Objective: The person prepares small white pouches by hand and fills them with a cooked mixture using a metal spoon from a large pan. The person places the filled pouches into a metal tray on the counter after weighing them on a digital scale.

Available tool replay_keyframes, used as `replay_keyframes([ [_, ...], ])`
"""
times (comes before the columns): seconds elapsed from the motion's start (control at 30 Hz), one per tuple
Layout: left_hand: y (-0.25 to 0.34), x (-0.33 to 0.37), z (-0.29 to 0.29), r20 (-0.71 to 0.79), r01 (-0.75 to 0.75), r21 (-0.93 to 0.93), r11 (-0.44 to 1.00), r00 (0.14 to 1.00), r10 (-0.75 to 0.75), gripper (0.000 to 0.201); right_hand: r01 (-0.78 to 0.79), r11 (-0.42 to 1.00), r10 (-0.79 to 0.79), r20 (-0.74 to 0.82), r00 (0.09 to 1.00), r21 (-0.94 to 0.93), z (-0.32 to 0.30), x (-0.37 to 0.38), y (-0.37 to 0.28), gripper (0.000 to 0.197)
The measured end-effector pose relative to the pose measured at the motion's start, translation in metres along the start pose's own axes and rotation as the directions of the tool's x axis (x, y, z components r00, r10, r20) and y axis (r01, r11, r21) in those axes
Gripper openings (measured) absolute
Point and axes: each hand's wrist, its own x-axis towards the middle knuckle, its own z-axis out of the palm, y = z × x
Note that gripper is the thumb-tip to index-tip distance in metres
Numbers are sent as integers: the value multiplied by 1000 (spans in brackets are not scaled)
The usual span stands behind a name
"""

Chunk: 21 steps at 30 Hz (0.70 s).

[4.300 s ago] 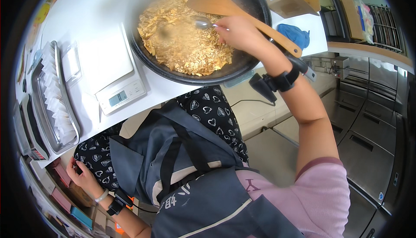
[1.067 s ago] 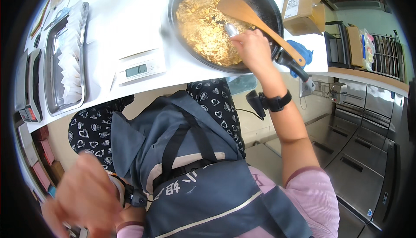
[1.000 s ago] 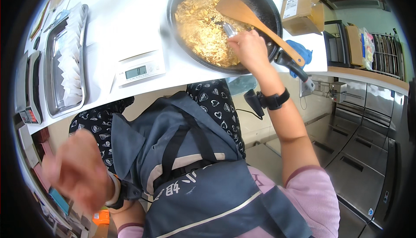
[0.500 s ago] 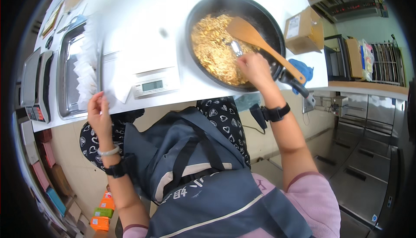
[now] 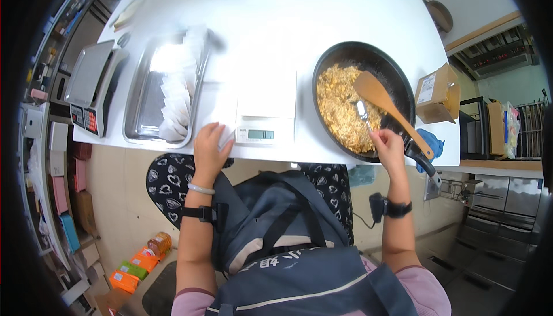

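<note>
My right hand point(image 5: 387, 148) pinches the handle of a small metal spoon point(image 5: 361, 109). The spoon's bowl rests on a golden, crumbly grain-like mix point(image 5: 337, 100) in a black frying pan point(image 5: 405, 71). A wooden spatula point(image 5: 374, 92) lies across the pan, its handle over the rim. My left hand point(image 5: 210, 148), fingers apart, is at the table's front edge, touching a thin white paper piece point(image 5: 228, 133). Just right of it stands a white digital scale point(image 5: 265, 136). To its left, small white paper bags point(image 5: 174, 106) lie in a row in a metal tray point(image 5: 130, 117).
A larger scale point(image 5: 92, 86) stands at the table's left end. Right of the pan are an open cardboard box point(image 5: 439, 92) and a blue cloth point(image 5: 433, 143). The pan handle point(image 5: 423, 163) juts over the front edge. Orange and green packs point(image 5: 133, 269) sit on the floor.
My left hand has moved right, from the tray's edge to the white paper beside the scale. The right hand still holds the spoon in the pan. The view has shifted left.
</note>
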Motion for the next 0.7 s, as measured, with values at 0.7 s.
replay_keyframes([
  [0.7,-11,-8,6,-205,5,74,997,979,10,9,-288,957,289,-91,953,32,68,-84,220,14],
])
